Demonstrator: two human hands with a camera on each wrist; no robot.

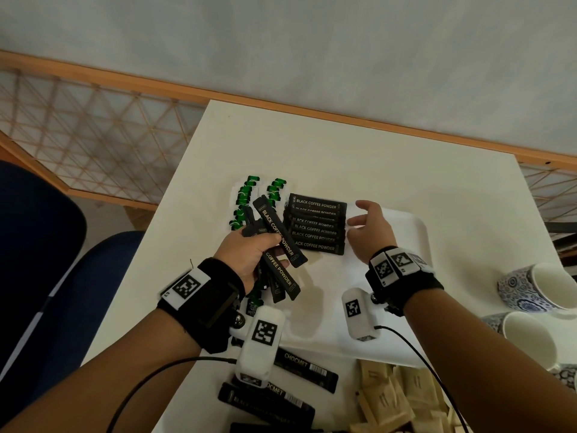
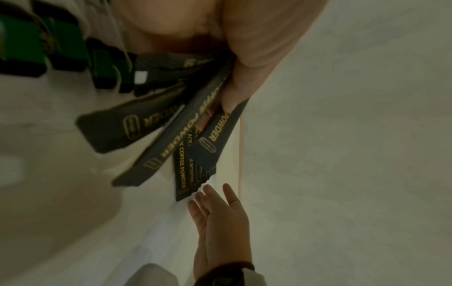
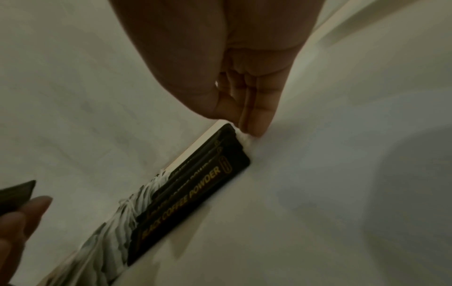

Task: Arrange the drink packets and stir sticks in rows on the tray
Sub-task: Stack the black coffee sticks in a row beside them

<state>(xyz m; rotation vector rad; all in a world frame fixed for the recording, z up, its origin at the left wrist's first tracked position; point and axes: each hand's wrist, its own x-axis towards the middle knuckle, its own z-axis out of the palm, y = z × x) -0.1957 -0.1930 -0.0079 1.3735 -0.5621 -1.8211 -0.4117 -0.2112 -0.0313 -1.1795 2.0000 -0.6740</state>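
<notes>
A row of black coffee powder packets point(image 1: 316, 227) point(image 3: 195, 193) lies side by side at the far left of the white tray point(image 1: 327, 295). My left hand point(image 1: 254, 250) hovers over the tray's left edge and grips a fanned bunch of the same black packets point(image 1: 278, 245) point(image 2: 168, 135). My right hand point(image 1: 367, 226) point(image 2: 220, 214) is at the right ends of the row, its fingers point(image 3: 254, 112) straight and close together, its fingertips at the row's end. It holds nothing. Green packets point(image 1: 248, 198) point(image 2: 36, 42) lie left of the row.
Black Chocmet packets point(image 1: 303, 370) and a heap of beige sachets point(image 1: 399, 398) lie at the table's near edge. Two blue-patterned mugs point(image 1: 537, 289) stand at the right. Blue chairs point(image 1: 37, 245) are to the left of the table.
</notes>
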